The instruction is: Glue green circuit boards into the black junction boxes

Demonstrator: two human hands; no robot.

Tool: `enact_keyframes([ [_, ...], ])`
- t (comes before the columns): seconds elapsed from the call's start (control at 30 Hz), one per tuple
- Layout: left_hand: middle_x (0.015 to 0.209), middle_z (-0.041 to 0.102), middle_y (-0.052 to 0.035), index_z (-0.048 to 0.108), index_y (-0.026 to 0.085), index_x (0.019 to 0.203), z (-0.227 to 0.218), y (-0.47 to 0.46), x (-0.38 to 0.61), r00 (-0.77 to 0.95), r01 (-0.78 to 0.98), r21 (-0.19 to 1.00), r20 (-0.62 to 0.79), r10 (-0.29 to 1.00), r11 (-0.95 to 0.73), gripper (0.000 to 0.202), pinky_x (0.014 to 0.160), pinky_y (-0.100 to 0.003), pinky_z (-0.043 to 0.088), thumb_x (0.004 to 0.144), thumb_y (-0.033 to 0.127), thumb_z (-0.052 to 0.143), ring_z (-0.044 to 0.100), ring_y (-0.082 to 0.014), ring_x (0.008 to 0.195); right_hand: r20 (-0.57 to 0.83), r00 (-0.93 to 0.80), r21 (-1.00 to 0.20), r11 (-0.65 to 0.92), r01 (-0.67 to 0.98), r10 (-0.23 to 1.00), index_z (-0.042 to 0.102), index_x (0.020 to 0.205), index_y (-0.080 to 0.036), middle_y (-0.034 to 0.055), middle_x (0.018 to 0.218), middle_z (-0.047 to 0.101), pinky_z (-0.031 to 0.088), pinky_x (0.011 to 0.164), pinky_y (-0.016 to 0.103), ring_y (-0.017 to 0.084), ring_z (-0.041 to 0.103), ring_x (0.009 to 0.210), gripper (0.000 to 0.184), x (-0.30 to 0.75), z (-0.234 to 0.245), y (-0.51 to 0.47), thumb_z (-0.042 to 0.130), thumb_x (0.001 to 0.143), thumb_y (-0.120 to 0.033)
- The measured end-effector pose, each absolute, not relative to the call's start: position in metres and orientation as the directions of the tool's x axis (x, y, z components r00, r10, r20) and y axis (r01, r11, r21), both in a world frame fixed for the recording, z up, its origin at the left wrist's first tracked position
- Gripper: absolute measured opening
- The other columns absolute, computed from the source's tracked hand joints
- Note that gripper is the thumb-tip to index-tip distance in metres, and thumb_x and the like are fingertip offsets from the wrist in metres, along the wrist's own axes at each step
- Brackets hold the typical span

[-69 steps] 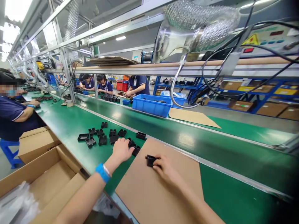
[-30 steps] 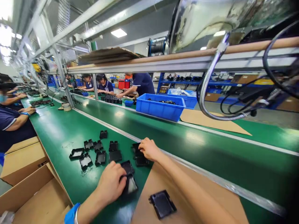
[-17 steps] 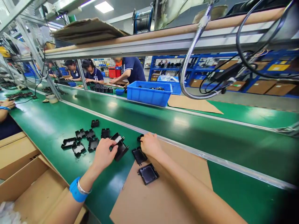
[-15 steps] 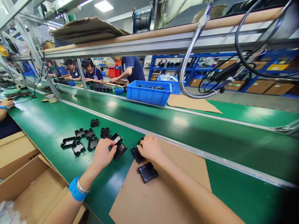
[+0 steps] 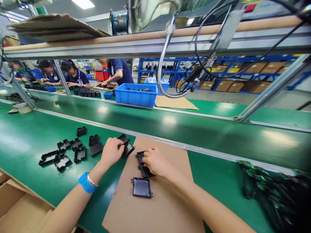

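Observation:
My left hand (image 5: 112,152), with a blue wristband, is closed on a black plastic shell (image 5: 126,149) at the left edge of a brown cardboard sheet (image 5: 157,204). My right hand (image 5: 153,161) rests on that sheet, fingers curled on two black shells (image 5: 142,163) lying one behind the other. Another black shell (image 5: 141,187) lies flat on the cardboard, just below my right hand. Several more black shells (image 5: 65,152) are scattered on the green bench surface (image 5: 29,136) to the left.
A green conveyor belt (image 5: 194,129) runs behind the cardboard. Across it stand a blue bin (image 5: 134,95) and other workers (image 5: 116,72). A heap of green circuit boards with wires (image 5: 274,194) lies at the right. Cardboard boxes (image 5: 14,210) sit at the lower left.
The view has swung right, bringing the heap of boards into sight. My right hand has pulled two shells from the green surface onto the cardboard; my left hand keeps its shell.

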State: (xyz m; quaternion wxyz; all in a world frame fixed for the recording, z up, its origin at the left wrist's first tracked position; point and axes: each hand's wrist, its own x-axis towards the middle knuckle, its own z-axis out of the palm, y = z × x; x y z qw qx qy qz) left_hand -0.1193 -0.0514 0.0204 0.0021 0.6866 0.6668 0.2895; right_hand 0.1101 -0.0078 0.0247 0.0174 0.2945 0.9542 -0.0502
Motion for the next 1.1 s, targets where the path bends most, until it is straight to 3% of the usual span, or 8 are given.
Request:
enact_keyframes([
  [0.17, 0.096, 0.062, -0.0050, 0.063, 0.015, 0.090, 0.017, 0.013, -0.067, 0.202, 0.888, 0.344, 0.306, 0.930, -0.306, 0.015, 0.091, -0.043, 0.042, 0.090, 0.028, 0.056, 0.055, -0.0213, 0.099, -0.016, -0.705, -0.123, 0.698, 0.706, 0.710, 0.067, 0.085, -0.016, 0.0126, 0.093, 0.064, 0.028, 0.081, 0.040, 0.025, 0.048, 0.097, 0.026, 0.120, 0.017, -0.040, 0.043, 0.092, -0.023],
  [0.3, 0.108, 0.062, -0.0068, 0.062, 0.015, 0.098, 0.011, 0.044, -0.032, 0.330, 0.852, 0.346, 0.230, 0.915, -0.394, 0.020, 0.094, -0.045, 0.044, 0.091, 0.033, 0.057, 0.057, -0.0215, 0.104, 0.036, -0.638, -0.199, 0.631, 0.750, 0.769, 0.061, 0.114, -0.018, 0.0146, 0.112, 0.061, 0.033, 0.085, 0.044, 0.031, 0.048, 0.104, 0.043, 0.114, 0.001, -0.068, 0.047, 0.089, -0.051],
  [0.4, 0.111, 0.061, -0.0071, 0.062, 0.015, 0.101, 0.003, 0.041, -0.014, 0.336, 0.846, 0.360, 0.210, 0.918, -0.392, 0.021, 0.093, -0.045, 0.045, 0.091, 0.033, 0.057, 0.057, -0.0214, 0.104, 0.056, -0.612, -0.313, 0.596, 0.740, 0.789, 0.045, 0.138, -0.019, 0.0172, 0.133, 0.049, 0.034, 0.094, 0.051, 0.037, 0.043, 0.118, 0.066, 0.125, -0.019, -0.083, 0.058, 0.080, -0.049],
  [0.53, 0.113, 0.060, -0.0071, 0.063, 0.016, 0.100, -0.011, 0.022, 0.010, 0.261, 0.859, 0.394, 0.210, 0.942, -0.326, 0.020, 0.094, -0.045, 0.043, 0.093, 0.033, 0.054, 0.054, -0.0227, 0.108, 0.053, -0.640, -0.475, 0.584, 0.659, 0.766, 0.039, 0.143, -0.034, 0.0103, 0.139, 0.047, 0.028, 0.104, 0.058, 0.035, 0.038, 0.129, 0.060, 0.171, -0.047, -0.081, 0.050, 0.085, -0.048],
  [0.7, 0.112, 0.059, -0.0063, 0.064, 0.018, 0.097, -0.018, 0.010, 0.039, 0.241, 0.836, 0.460, 0.183, 0.953, -0.299, 0.020, 0.092, -0.044, 0.041, 0.091, 0.035, 0.055, 0.050, -0.0238, 0.111, -0.010, -0.698, -0.540, 0.584, 0.606, 0.716, 0.056, 0.125, -0.047, 0.0010, 0.143, 0.043, 0.024, 0.112, 0.056, 0.031, 0.031, 0.136, 0.042, 0.237, -0.048, -0.073, 0.055, 0.083, -0.053],
  [0.8, 0.114, 0.058, -0.0068, 0.064, 0.018, 0.098, -0.017, 0.005, 0.047, 0.292, 0.801, 0.495, 0.166, 0.942, -0.336, 0.023, 0.096, -0.047, 0.039, 0.087, 0.038, 0.060, 0.049, -0.0248, 0.112, -0.006, -0.673, -0.538, 0.565, 0.625, 0.739, 0.070, 0.100, -0.036, 0.0041, 0.142, 0.045, 0.023, 0.111, 0.055, 0.032, 0.031, 0.136, 0.026, 0.251, -0.033, -0.088, 0.054, 0.085, -0.050],
  [0.9, 0.115, 0.059, -0.0073, 0.063, 0.016, 0.099, -0.019, 0.009, 0.052, 0.341, 0.763, 0.522, 0.174, 0.924, -0.380, 0.021, 0.100, -0.049, 0.036, 0.090, 0.035, 0.058, 0.050, -0.0247, 0.114, 0.058, -0.648, -0.536, 0.571, 0.622, 0.760, 0.069, 0.084, -0.025, 0.0086, 0.135, 0.049, 0.025, 0.108, 0.052, 0.031, 0.034, 0.131, 0.020, 0.248, -0.022, -0.103, 0.058, 0.084, -0.043],
  [1.1, 0.107, 0.063, -0.0058, 0.065, 0.015, 0.093, -0.026, 0.021, 0.060, 0.421, 0.690, 0.534, 0.253, 0.871, -0.489, 0.017, 0.099, -0.046, 0.038, 0.089, 0.031, 0.059, 0.054, -0.0222, 0.108, 0.164, -0.521, -0.568, 0.512, 0.644, 0.838, 0.065, 0.077, -0.020, 0.0097, 0.125, 0.053, 0.029, 0.100, 0.048, 0.030, 0.040, 0.120, 0.015, 0.237, -0.026, -0.109, 0.071, 0.075, -0.035],
])
